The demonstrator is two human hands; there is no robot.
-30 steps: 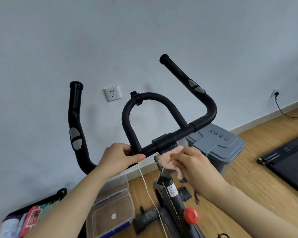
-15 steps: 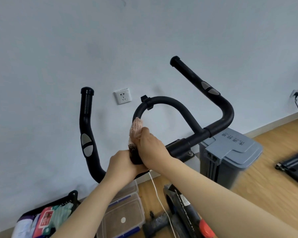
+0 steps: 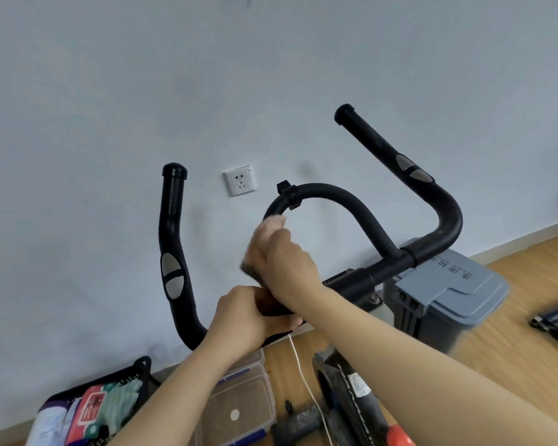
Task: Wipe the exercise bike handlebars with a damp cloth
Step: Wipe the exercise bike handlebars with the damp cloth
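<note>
The black exercise bike handlebars point(image 3: 445, 220) rise in front of a pale wall, with two outer horns and a centre loop point(image 3: 339, 197). My right hand point(image 3: 284, 262) presses a pinkish cloth point(image 3: 271, 225) around the left leg of that loop, below a small black clip point(image 3: 287, 191). The cloth is blurred and mostly covered by my fingers. My left hand point(image 3: 248, 320) grips the crossbar just beneath, at the foot of the loop, between the left horn point(image 3: 171, 239) and the centre clamp.
A grey lidded bin point(image 3: 448, 294) stands behind the right bar on the wooden floor. Clear plastic boxes point(image 3: 242, 403) and a black basket point(image 3: 91, 400) of packets lie low left. A white cord hangs by the bike frame point(image 3: 355, 400). A wall socket point(image 3: 239, 181) sits behind.
My right hand carried the cloth from under the centre clamp up onto the left leg of the loop and slid it a little higher. My left hand kept its grip on the crossbar.
</note>
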